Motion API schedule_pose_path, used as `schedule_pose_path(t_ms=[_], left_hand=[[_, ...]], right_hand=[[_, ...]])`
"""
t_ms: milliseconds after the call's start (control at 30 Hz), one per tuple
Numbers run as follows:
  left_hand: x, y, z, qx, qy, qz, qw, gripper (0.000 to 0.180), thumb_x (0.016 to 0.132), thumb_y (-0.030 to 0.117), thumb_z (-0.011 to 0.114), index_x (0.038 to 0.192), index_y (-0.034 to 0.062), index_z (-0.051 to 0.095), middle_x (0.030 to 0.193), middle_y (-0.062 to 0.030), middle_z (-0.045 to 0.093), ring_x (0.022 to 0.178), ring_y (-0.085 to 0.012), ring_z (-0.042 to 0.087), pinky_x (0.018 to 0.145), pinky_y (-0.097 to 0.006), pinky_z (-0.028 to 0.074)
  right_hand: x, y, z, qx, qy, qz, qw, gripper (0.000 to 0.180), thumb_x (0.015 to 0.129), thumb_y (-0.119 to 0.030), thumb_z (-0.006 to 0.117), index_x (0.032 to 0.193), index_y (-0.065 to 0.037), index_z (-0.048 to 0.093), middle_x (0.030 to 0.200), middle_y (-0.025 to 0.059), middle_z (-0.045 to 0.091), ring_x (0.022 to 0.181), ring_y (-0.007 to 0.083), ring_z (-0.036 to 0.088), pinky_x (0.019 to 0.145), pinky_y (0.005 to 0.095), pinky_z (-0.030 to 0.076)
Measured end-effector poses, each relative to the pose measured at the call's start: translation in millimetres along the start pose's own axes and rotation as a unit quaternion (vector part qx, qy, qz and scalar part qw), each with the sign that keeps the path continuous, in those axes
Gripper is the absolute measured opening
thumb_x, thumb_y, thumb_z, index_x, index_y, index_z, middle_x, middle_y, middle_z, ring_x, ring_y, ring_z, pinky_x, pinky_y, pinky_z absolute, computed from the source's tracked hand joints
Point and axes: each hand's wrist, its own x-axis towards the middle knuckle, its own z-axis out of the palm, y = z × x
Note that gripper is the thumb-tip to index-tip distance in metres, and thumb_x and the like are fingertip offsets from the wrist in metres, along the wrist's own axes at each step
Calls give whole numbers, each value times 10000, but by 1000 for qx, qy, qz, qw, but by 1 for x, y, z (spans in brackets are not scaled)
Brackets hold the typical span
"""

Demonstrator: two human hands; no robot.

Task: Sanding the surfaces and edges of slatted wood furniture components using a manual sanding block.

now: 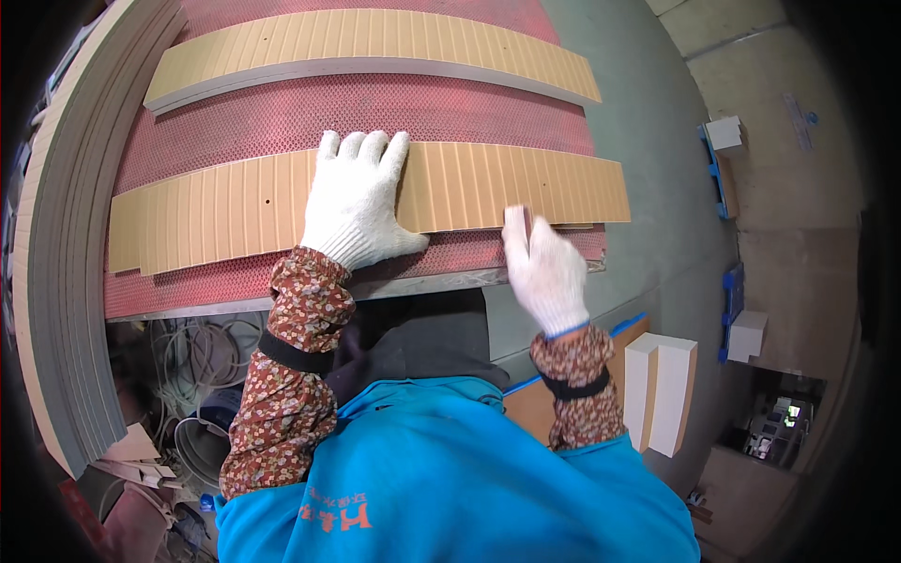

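Note:
A long tan board (469,188) with crosswise grooves and a few small holes lies across the red textured mat (375,113). Part of another board shows under its near edge at the left and right ends. My left hand (355,202), in a white knit glove, rests flat on the board with fingers stretched forward and thumb spread. At the board's near edge, right of centre, my gloved right hand (549,272) is closed around a small flat block (517,216) with a dark reddish-brown side. Fingers and slight blur hide most of that block.
A stack of similar grooved boards (375,42) lies farther back on the mat. Tall stacked boards (66,263) stand along the left. Coiled hose (211,352) and a bucket (202,446) are below the table at left. White blocks (662,394) stand at right.

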Motion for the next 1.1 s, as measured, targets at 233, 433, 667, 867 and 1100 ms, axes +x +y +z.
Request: schedule_pose_path(t_ms=[233, 433, 667, 867, 1100], left_hand=[[0, -1, 5, 3, 20, 10, 1000, 1175, 599, 573, 918, 1540, -13, 530, 1435, -203, 590, 1399, -392, 526, 1294, -600, 275], [1, 0, 4, 6, 11, 7, 1000, 1165, 603, 565, 917, 1537, -14, 530, 1446, -201, 582, 1403, -393, 523, 1297, -601, 272], [0, 1, 2, 5, 6, 7, 1000, 1170, 611, 561, 915, 1551, -13, 520, 1453, -210, 577, 1420, -401, 514, 1303, -604, 265], [3, 3, 1, 5, 4, 7, 1000, 1176, 613, 569, 916, 1556, -9, 517, 1463, -209, 571, 1429, -400, 506, 1304, -601, 260], [4, 0, 2, -1, 4, 9, 1000, 1176, 609, 575, 919, 1552, -5, 522, 1454, -204, 573, 1411, -393, 512, 1296, -597, 264]], right_hand=[[-27, 14, 5, 52, -5, 67, 996, 382, 1112, -420, 592, 1083, -53, 697, 767, 223, 709, 733, 454, 737, 627, 585, 560], [-13, 9, -6, 92, 0, 134, 987, 453, 1115, -471, 568, 950, -56, 643, 747, 283, 714, 760, 482, 747, 683, 612, 567], [12, 21, -4, 68, 22, 59, 996, 519, 1115, -493, 546, 894, -36, 653, 753, 285, 717, 772, 500, 744, 703, 600, 575], [103, 22, -8, 78, 18, 79, 994, 586, 1128, -491, 444, 977, -8, 739, 905, 309, 760, 891, 497, 761, 818, 605, 591], [107, 20, -10, 59, -6, 78, 995, 606, 1132, -491, 414, 1005, -4, 752, 991, 303, 776, 971, 490, 764, 880, 590, 597]])
